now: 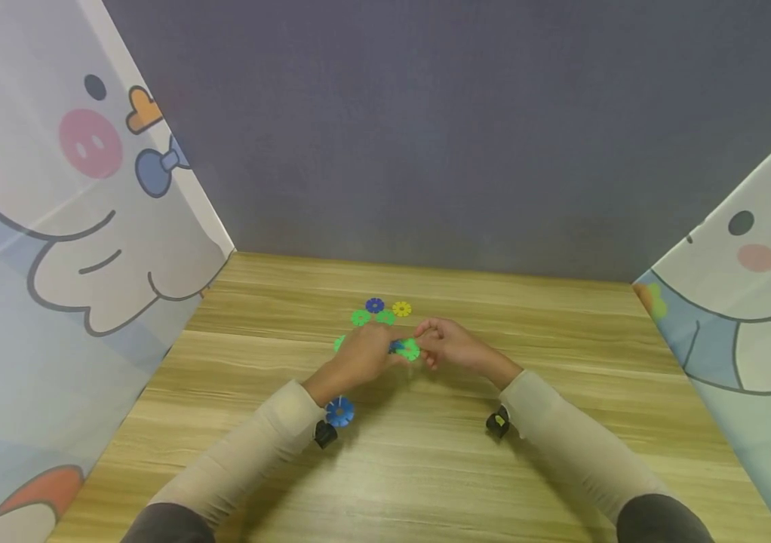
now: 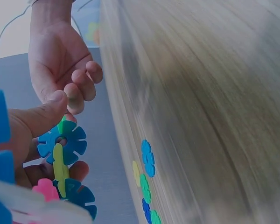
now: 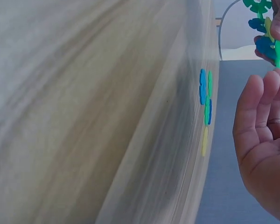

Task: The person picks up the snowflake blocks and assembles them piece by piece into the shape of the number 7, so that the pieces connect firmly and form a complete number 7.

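Note:
My left hand (image 1: pixel 367 356) holds a chain of interlocking notched plastic discs. In the left wrist view a blue disc (image 2: pixel 73 140), a yellow disc (image 2: pixel 60 169) and a teal disc (image 2: pixel 81 198) join edge to edge, with a pink disc (image 2: pixel 45 189) nearby. A large blue disc (image 2: pixel 0 135) looms close to that camera. At the chain's far end sits a green disc (image 1: pixel 410 349), which my right hand (image 1: pixel 456 347) pinches at its edge. The right thumb is mostly hidden in the wrist views, and the left palm covers part of the chain.
Beyond my hands, loose discs lie flat on the wooden table (image 1: pixel 562 332): dark blue (image 1: pixel 375 305), yellow (image 1: pixel 402 308) and several green ones (image 1: pixel 360 317). A grey panel (image 1: pixel 426 151) rises behind the table, with cartoon-printed panels (image 1: pixel 12 249) at both sides.

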A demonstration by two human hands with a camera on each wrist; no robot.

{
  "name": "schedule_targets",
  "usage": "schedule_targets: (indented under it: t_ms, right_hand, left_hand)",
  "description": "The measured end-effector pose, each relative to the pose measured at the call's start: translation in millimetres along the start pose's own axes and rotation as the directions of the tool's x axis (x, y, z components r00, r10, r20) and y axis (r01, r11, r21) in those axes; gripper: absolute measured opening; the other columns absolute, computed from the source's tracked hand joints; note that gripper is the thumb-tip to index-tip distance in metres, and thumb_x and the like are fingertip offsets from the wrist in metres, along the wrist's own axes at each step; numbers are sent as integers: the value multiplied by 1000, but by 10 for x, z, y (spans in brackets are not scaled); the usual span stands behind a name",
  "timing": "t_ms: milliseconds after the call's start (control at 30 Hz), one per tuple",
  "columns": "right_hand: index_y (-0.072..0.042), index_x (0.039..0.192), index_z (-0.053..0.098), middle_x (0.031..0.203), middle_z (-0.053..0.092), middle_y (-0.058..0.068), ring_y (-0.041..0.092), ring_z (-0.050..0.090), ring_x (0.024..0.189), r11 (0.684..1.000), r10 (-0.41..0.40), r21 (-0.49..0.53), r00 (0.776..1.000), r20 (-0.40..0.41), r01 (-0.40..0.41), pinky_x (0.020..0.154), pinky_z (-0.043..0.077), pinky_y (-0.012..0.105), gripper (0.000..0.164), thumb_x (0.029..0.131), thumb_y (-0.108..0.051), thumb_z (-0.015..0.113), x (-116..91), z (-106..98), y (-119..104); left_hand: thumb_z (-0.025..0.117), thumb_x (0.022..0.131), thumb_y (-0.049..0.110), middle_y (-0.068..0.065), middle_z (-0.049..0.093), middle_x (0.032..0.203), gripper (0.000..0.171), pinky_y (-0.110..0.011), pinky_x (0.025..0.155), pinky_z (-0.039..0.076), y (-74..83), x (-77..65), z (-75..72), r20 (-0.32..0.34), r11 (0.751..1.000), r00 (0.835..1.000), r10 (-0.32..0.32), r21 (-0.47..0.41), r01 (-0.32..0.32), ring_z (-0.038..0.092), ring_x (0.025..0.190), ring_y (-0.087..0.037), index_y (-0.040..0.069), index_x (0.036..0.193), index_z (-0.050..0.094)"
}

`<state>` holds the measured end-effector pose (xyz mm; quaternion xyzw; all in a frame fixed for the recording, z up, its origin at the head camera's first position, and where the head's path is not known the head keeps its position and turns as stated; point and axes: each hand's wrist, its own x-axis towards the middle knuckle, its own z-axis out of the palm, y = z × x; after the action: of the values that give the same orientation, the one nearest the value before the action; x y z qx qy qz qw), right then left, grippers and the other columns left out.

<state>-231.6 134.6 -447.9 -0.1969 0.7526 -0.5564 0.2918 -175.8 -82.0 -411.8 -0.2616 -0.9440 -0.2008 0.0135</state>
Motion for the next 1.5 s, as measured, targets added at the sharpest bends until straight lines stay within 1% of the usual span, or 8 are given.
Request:
schedule_targets:
  t_ms: [100,333,467,600,900,1000,1233,1500]
  right_hand:
    - [5,125,51,83,64,17,15,60,66,999,-3,-38,1000,-11,2,62,57,28,28,105,-14,55,15,-7,-17]
    - [3,124,56,76,59,8,18,56,65,987,-52,-155,997,-48,44,62,54,31,27,106,-15,50,107,-19,-65]
    - [5,128,57,79,61,13,21,58,66,961,-94,-265,994,-60,75,61,56,33,32,105,-16,51,169,-52,-79]
    - [3,127,60,93,69,16,25,65,68,914,-148,-392,986,-82,105,60,58,34,33,103,-18,52,230,-105,-97]
    - [1,122,64,110,73,14,26,70,99,783,-230,-614,963,-143,96,85,60,40,26,103,-17,57,450,-184,-131]
    - [3,125,62,111,73,16,27,70,98,742,-241,-665,961,-138,91,84,60,41,28,103,-14,55,539,-193,-146]
    - [2,133,58,113,72,17,26,70,93,718,-169,-696,974,-149,18,86,61,42,35,103,-16,55,711,-179,-197]
    - [5,137,53,133,65,25,40,64,123,675,-82,-735,983,-161,-64,104,55,50,42,104,-20,55,859,-141,-187]
  left_hand:
    - [82,86,31,-7,77,112,47,-35,79,62,-9,-14,-6,-1,1000,1000,-14,5,14,69,87,-18,12,127,72]
    - [82,85,35,-4,78,104,42,-29,68,60,-26,-38,1,16,998,998,-54,44,53,69,87,-18,12,121,75]
    - [82,85,37,-5,78,107,44,-28,68,60,-43,-50,11,34,996,997,-68,66,66,70,95,-22,13,121,75]
    - [82,85,38,-8,77,115,48,-25,62,58,-65,-64,8,48,994,996,-70,88,66,71,97,-24,13,125,73]
    - [83,83,38,-5,75,122,50,-17,45,41,-109,-105,-15,43,996,998,-55,70,52,64,71,-15,13,125,73]
    - [82,83,39,-2,74,125,48,-17,47,43,-114,-109,-18,39,996,998,-51,78,48,70,79,-16,14,123,74]
    - [82,85,36,-4,72,129,47,-20,47,45,-124,-112,-31,56,996,995,-77,53,74,73,93,-23,12,124,74]
    - [81,86,38,-1,74,126,46,-18,43,36,-134,-112,-66,72,994,992,-105,50,101,57,63,-10,16,126,73]
